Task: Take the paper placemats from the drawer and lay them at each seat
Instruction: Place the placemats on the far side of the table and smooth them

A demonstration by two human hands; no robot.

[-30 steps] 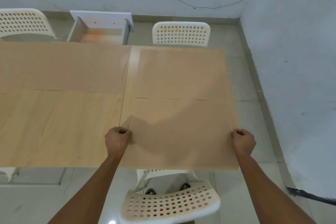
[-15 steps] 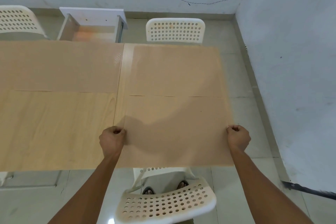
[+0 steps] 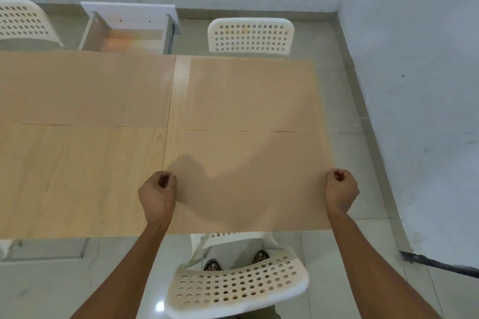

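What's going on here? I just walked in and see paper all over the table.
A person is laying paper placemats on the table. The left hand and right hand each grip a side edge of the near right placemat, setting it in front of the near chair. Two far placemats already lie flat; the near left seat has none. The drawer stands open.

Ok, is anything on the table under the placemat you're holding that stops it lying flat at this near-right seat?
Nothing visible does. The left hand and right hand each pinch a side edge of the near placemat, which spreads over the table at the near chair, with no object showing under or on it.
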